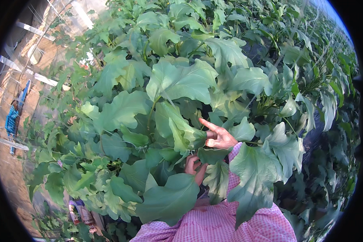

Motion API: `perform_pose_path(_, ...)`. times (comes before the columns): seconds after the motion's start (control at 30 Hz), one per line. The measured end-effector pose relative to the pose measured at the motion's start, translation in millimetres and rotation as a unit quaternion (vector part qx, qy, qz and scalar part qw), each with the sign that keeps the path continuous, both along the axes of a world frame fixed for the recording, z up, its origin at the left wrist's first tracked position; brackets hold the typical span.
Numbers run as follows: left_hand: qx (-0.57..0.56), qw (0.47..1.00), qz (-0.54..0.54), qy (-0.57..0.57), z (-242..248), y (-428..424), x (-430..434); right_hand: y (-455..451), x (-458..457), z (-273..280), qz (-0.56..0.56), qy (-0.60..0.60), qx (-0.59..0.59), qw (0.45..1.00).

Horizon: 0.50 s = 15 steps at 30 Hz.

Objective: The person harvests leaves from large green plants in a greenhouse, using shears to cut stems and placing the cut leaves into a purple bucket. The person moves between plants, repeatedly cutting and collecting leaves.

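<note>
Broad, lobed green leaves of an eggplant-like plant [181,80] spread in front of me. My right hand [220,136] is among them right of the middle, its index finger extended and its thumb apart; a folded leaf [184,133] lies against its fingers, and whether it is gripped is unclear. Just below, my left hand [195,168] reaches into the foliage with bent fingers, partly covered by leaves, so what it touches is hidden. Pink checked sleeves and clothing [224,222] show beneath the hands.
Dense plants continue to the right and far back. Thin clear strings run up through them. At the left, a blue patterned object [11,119] lies on bare soil near white strips [33,72]. Printed bags [81,213] stand at the lower left beside the leaves.
</note>
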<state>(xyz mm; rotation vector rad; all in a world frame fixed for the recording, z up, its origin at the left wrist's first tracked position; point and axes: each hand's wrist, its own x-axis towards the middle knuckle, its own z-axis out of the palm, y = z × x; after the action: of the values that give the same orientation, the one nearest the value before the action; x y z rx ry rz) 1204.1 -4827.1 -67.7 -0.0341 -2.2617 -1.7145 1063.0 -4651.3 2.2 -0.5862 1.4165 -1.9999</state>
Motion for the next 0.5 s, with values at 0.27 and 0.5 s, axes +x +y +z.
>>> perform_pose_path(0.27,0.368,0.922,0.026,-0.115,-22.2,11.3,-60.6,29.6,-30.6,-48.3,-0.367,-0.164,0.011,0.915)
perform_pose_path(0.5,0.139,0.982,0.000,-0.125,-4.0,-1.0,-100.9,-2.5,9.7,-64.2,-0.300,-0.060,0.310,0.900)
